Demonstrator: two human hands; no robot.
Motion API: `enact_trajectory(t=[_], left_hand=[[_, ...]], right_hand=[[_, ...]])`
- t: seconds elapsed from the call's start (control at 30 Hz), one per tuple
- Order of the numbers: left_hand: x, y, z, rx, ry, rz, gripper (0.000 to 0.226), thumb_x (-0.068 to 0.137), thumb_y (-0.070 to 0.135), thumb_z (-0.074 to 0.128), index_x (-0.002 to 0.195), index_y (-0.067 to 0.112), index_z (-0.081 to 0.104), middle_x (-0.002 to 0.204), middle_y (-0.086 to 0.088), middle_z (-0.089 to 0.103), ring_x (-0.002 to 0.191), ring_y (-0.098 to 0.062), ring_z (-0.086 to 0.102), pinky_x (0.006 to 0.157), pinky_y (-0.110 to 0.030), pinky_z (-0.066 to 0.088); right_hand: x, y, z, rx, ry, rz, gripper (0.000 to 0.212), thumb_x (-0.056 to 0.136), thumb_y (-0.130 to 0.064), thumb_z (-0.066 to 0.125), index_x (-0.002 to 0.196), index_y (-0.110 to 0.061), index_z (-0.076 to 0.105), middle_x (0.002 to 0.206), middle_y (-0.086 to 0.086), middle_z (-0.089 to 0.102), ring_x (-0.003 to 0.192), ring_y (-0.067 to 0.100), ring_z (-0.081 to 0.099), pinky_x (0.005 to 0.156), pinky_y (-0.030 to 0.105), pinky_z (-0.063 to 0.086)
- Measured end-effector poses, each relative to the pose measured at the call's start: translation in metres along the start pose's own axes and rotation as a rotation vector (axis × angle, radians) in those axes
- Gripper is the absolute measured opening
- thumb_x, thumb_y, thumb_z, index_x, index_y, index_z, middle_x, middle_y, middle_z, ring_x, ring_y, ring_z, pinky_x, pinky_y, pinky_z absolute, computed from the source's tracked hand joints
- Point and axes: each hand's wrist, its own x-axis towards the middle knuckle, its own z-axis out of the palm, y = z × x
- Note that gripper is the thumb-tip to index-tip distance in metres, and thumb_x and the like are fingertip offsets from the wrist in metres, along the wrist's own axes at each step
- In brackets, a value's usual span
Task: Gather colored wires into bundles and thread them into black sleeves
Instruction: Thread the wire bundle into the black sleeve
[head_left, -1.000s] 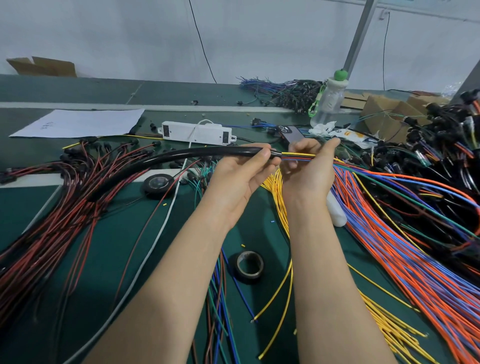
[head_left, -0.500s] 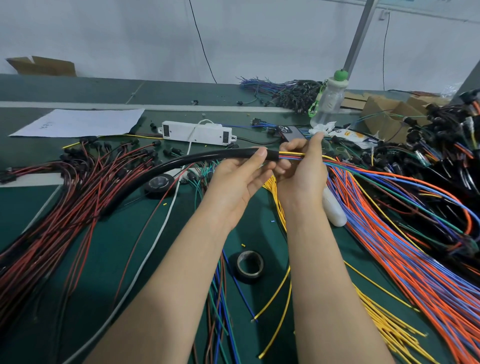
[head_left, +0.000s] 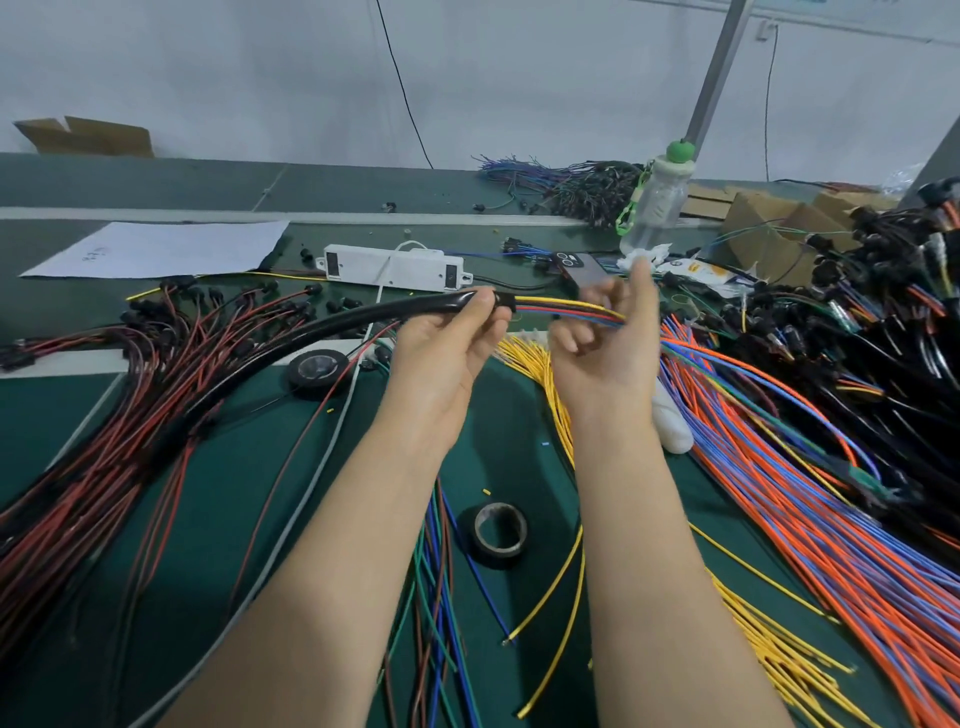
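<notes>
Head view: nearest, under the grip, a black tape roll (head_left: 500, 535) lies on green mat (head_left: 218, 493) between the forearms. The left hand (head_left: 447, 353) clamps the black sleeve (head_left: 332, 330) at its mouth. The colored wire bundle (head_left: 566, 309) runs out rightward into the blurred right hand (head_left: 605, 358), whose hold I cannot tell. Orange-blue wires (head_left: 779, 467) crowd the grip's right and red-black wires (head_left: 104, 441) its left. Beyond stand a white power strip (head_left: 395, 267), a bottle (head_left: 657, 202) and the wall (head_left: 519, 78).
</notes>
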Motion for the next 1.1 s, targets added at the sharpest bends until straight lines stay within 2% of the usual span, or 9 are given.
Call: enact_trajectory(t=[0.17, 0.23, 0.3, 0.37, 0.6, 0.7, 0.77, 0.9, 1.1], left_hand=[[0.005, 0.001, -0.01, 0.017, 0.054, -0.054, 0.011, 0.09, 0.002, 0.058, 0.08, 0.0, 0.063, 0.061, -0.001, 0.067, 0.059, -0.005, 0.066, 0.058, -0.012, 0.052], [0.004, -0.001, -0.011, 0.014, 0.04, -0.084, 0.01, 0.09, 0.002, 0.058, 0.082, 0.0, 0.062, 0.06, 0.0, 0.067, 0.059, -0.005, 0.066, 0.058, -0.012, 0.052], [0.004, -0.002, -0.009, 0.014, 0.0, -0.106, 0.01, 0.091, 0.003, 0.057, 0.082, 0.0, 0.062, 0.061, 0.0, 0.067, 0.06, -0.005, 0.066, 0.059, -0.012, 0.053], [0.002, -0.004, -0.006, 0.032, -0.046, -0.124, 0.011, 0.091, 0.002, 0.057, 0.082, -0.001, 0.063, 0.062, 0.0, 0.067, 0.06, -0.004, 0.066, 0.06, -0.012, 0.053], [0.001, -0.01, -0.001, 0.079, 0.005, -0.051, 0.013, 0.091, 0.002, 0.057, 0.08, 0.002, 0.063, 0.062, 0.001, 0.067, 0.059, -0.005, 0.065, 0.061, -0.012, 0.053], [0.006, 0.001, -0.007, -0.002, 0.097, 0.014, 0.015, 0.09, -0.001, 0.057, 0.076, 0.001, 0.062, 0.063, -0.001, 0.066, 0.058, -0.006, 0.066, 0.059, -0.011, 0.052], [0.008, 0.007, -0.012, -0.021, 0.132, 0.024, 0.016, 0.09, -0.001, 0.057, 0.075, 0.001, 0.062, 0.064, -0.003, 0.066, 0.057, -0.006, 0.065, 0.057, -0.011, 0.051], [0.006, 0.007, -0.014, 0.017, 0.087, -0.015, 0.017, 0.091, 0.001, 0.057, 0.075, 0.001, 0.062, 0.059, -0.001, 0.067, 0.058, -0.005, 0.065, 0.057, -0.011, 0.051], [-0.001, -0.004, -0.001, 0.074, -0.037, -0.08, 0.014, 0.091, 0.003, 0.056, 0.079, 0.002, 0.062, 0.06, 0.002, 0.067, 0.06, -0.003, 0.066, 0.06, -0.011, 0.052]], right_hand=[[0.003, -0.014, -0.012, 0.413, 0.101, -0.069, 0.054, 0.101, -0.034, 0.042, 0.05, -0.018, 0.033, 0.045, -0.004, 0.034, 0.05, 0.014, 0.043, 0.06, 0.023, 0.037], [0.003, -0.013, -0.011, 0.521, 0.039, -0.042, 0.064, 0.102, -0.034, 0.038, 0.041, -0.016, 0.033, 0.041, -0.004, 0.028, 0.041, 0.014, 0.04, 0.05, 0.022, 0.037], [0.002, -0.01, -0.009, 0.513, -0.02, -0.02, 0.067, 0.103, -0.036, 0.035, 0.038, -0.017, 0.03, 0.039, -0.005, 0.022, 0.032, 0.011, 0.027, 0.035, 0.02, 0.027], [0.0, -0.006, -0.009, 0.493, -0.05, -0.001, 0.067, 0.103, -0.037, 0.033, 0.039, -0.017, 0.03, 0.038, -0.005, 0.021, 0.03, 0.01, 0.022, 0.031, 0.018, 0.021], [-0.001, -0.002, -0.005, 0.44, 0.054, -0.002, 0.049, 0.098, -0.033, 0.048, 0.054, -0.018, 0.032, 0.042, -0.006, 0.027, 0.036, 0.01, 0.034, 0.042, 0.02, 0.029], [0.0, -0.012, -0.01, 0.588, 0.124, -0.037, 0.039, 0.091, -0.031, 0.059, 0.063, -0.019, 0.034, 0.045, -0.006, 0.031, 0.038, 0.013, 0.04, 0.045, 0.022, 0.034], [0.001, -0.017, -0.015, 0.65, 0.122, -0.06, 0.041, 0.092, -0.032, 0.056, 0.062, -0.019, 0.032, 0.043, -0.006, 0.026, 0.035, 0.012, 0.034, 0.041, 0.022, 0.03], [0.002, -0.018, -0.017, 0.528, 0.069, -0.08, 0.058, 0.101, -0.037, 0.039, 0.046, -0.019, 0.026, 0.04, -0.005, 0.017, 0.032, 0.012, 0.02, 0.035, 0.019, 0.018], [0.0, -0.016, -0.007, 0.443, -0.023, -0.083, 0.067, 0.103, -0.041, 0.031, 0.041, -0.018, 0.03, 0.039, -0.005, 0.019, 0.032, 0.011, 0.02, 0.034, 0.02, 0.017]])
